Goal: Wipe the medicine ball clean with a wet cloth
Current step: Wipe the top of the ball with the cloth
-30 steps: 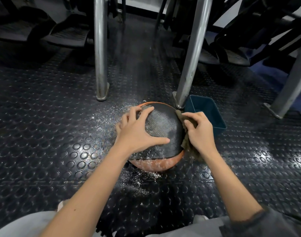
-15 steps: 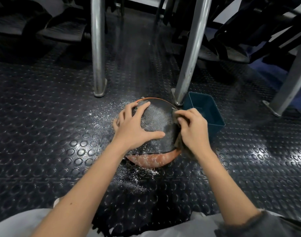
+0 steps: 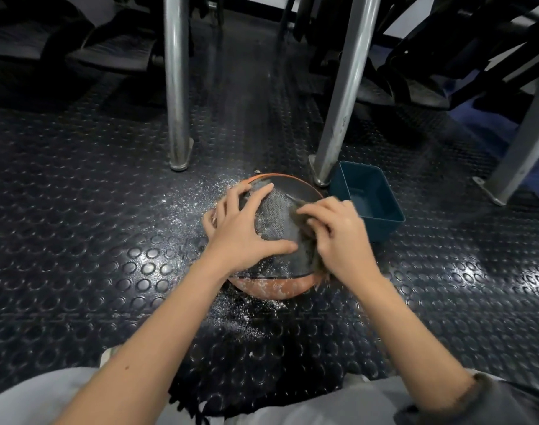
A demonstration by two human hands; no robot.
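Ball (image 3: 277, 216): black textured top with an orange band low down; it sits on the floor between the two hands, just in front of a steel leg, dusted with white powder.
Left hand (image 3: 240, 231): splayed over the ball's upper left, fingers spread and pressing on it, thumb stretched across the top; it pinches nothing.
Right hand (image 3: 338, 237): fingers curled round the cloth, pressing it against the ball's right side; the hand is blurred.
Cloth (image 3: 319, 265): brownish, bunched under the right fingers, its edge hanging down to the orange band.
Tub (image 3: 384, 230): teal, rectangular, just right of the ball and beside the leg.
Floor (image 3: 93, 240): dark studded rubber.
Powder (image 3: 188, 204): white specks scattered left of and in front of the ball.
Legs (image 3: 176, 87): steel, two behind the ball.
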